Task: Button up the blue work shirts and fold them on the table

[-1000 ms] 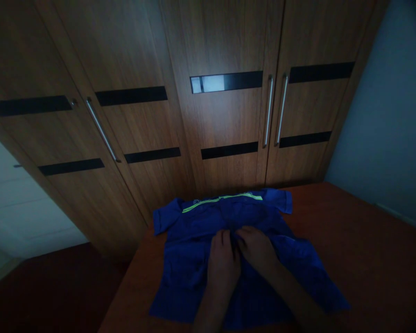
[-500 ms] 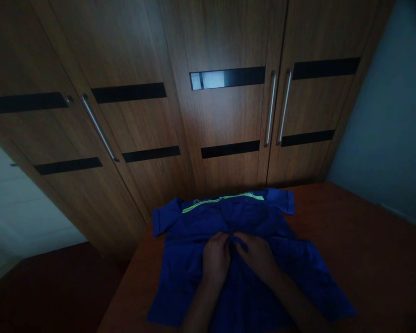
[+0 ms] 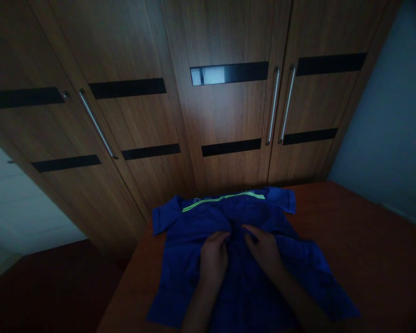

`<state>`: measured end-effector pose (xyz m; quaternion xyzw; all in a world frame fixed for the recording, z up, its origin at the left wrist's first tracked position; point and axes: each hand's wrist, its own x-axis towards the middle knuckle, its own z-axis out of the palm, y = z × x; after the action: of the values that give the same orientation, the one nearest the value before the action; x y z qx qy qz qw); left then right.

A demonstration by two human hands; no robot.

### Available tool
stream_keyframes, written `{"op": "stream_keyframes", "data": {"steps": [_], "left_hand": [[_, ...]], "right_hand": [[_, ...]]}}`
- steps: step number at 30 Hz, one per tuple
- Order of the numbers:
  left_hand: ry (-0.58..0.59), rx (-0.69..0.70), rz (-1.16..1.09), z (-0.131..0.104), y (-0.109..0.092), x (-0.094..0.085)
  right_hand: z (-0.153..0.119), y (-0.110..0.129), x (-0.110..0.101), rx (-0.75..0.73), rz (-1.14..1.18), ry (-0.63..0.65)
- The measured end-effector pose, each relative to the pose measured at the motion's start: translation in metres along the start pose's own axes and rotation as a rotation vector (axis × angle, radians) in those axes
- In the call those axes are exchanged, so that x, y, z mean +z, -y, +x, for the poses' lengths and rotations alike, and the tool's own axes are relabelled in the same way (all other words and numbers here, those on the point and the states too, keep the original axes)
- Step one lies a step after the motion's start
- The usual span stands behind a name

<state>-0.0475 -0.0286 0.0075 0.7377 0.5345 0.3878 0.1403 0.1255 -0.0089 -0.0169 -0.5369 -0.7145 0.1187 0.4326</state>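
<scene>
A blue short-sleeved garment [image 3: 183,249] with a bright yellow-green stripe across its upper part lies spread on a reddish-brown table [image 3: 367,240]. Over its middle is my left hand [image 3: 214,254], thumb and fingers pinched together on the blue cloth. My right hand [image 3: 263,247] is a little to the right, its fingertips also closed on a bit of the cloth. A gap separates the two hands. More blue fabric lies folded under and to the right of my right forearm. The dim light hides the details of the cloth between my hands.
Behind the table stands a wooden wardrobe [image 3: 225,111] with dark strips and long metal handles. A pale wall [image 3: 395,125] is at the right. White drawers or panels [image 3: 17,194] show at the left, above a dark red floor [image 3: 55,286].
My hands have moved apart, the right one shifting slightly right and up. Earlier their fingertips nearly met over the cloth. The view has tilted slightly.
</scene>
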Motion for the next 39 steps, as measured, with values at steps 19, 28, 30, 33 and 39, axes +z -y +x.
{"op": "stream_keyframes", "data": {"steps": [19,28,30,33,39], "left_hand": [[0.260,-0.076,0.347,-0.044,0.022,-0.071],[0.134,-0.001,0.431,-0.024,-0.047,-0.044],[0.153,-0.027,0.447,-0.017,-0.047,-0.028],[0.171,-0.121,0.499,-0.007,-0.035,-0.009],[0.149,-0.192,0.264,-0.003,-0.007,0.002]], "right_hand": [[-0.040,-0.021,-0.064,-0.237,-0.474,0.239],[-0.013,0.046,-0.048,-0.276,-0.370,0.271],[-0.005,0.052,-0.032,-0.246,-0.386,0.313],[0.006,0.045,-0.012,-0.182,-0.342,0.327],[0.010,0.015,0.007,-0.057,0.086,0.251]]}}
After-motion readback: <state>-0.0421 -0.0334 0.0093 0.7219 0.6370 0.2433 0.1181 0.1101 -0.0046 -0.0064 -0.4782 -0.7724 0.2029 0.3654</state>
